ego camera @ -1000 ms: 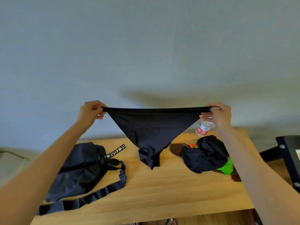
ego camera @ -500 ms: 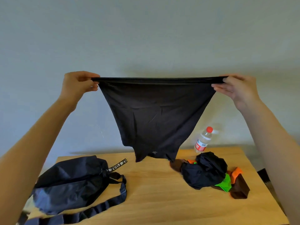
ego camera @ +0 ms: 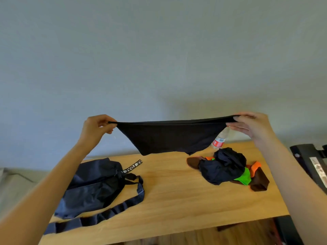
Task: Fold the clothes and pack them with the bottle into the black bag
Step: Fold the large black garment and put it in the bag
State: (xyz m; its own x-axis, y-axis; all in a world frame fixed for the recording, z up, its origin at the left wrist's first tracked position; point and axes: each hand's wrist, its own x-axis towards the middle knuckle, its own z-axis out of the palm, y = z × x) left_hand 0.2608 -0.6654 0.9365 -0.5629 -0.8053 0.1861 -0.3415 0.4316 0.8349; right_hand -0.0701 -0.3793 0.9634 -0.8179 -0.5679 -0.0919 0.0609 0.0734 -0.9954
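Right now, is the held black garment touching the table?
Apart. The head view shows the black garment stretched between both hands, its lowest edge hanging above the table, with wall visible beneath it.

The stretched black cloth garment (ego camera: pixel 169 137) hides the top of the clear plastic bottle with the red label (ego camera: pixel 219 141). The crumpled dark garment (ego camera: pixel 223 167) covers most of the green, orange and brown clothes (ego camera: pixel 254 177) beneath it. The black fabric bag's strap (ego camera: pixel 92 219) blurs near the wooden surface's (ego camera: pixel 177 200) front edge. Both forearms leave the frame.
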